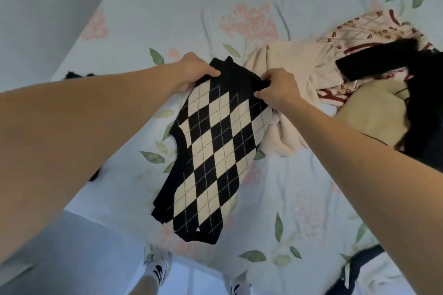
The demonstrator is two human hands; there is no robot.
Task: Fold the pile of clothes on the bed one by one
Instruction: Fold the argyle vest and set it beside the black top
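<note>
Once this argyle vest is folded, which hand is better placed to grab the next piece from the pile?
Probably the right hand. It grips the argyle vest directly beside the cream garment at the pile's near edge; the left hand holds the vest's far side.

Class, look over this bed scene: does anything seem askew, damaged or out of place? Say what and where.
Nothing looks damaged or spilled. The checked vest hangs slanted between the left hand and right hand, gripped at its top edge. The unfolded clothes lie in a crumpled heap on the bed, as expected.
</note>
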